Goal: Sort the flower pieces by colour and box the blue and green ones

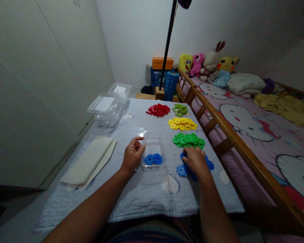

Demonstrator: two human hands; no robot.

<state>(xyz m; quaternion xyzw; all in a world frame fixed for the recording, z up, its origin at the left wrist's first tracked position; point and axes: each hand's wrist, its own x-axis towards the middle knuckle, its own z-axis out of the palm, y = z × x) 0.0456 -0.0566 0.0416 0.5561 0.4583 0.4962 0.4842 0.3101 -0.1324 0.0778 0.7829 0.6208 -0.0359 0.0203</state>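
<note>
A clear plastic container [154,168] stands mid-table with two blue snowflake building discs [153,159] lying in its near end. My left hand [133,154] is at the container's left wall, fingers half curled, thumb at the rim. Over on the right, my right hand [196,161] reaches down into a pile of blue snowflake discs [209,163], its fingers bent round some of them; the fingertips are partly hidden. Just beyond lie green discs [188,140], then yellow discs [182,124], a light-green pile [179,110] and red pieces [159,110].
Stacked clear containers [107,114] stand at the table's far left, white labels on top. A folded beige cloth [90,162] lies at left. Along the right edge runs a wooden bed rail [218,130]. A black pole [168,44] rises behind the table.
</note>
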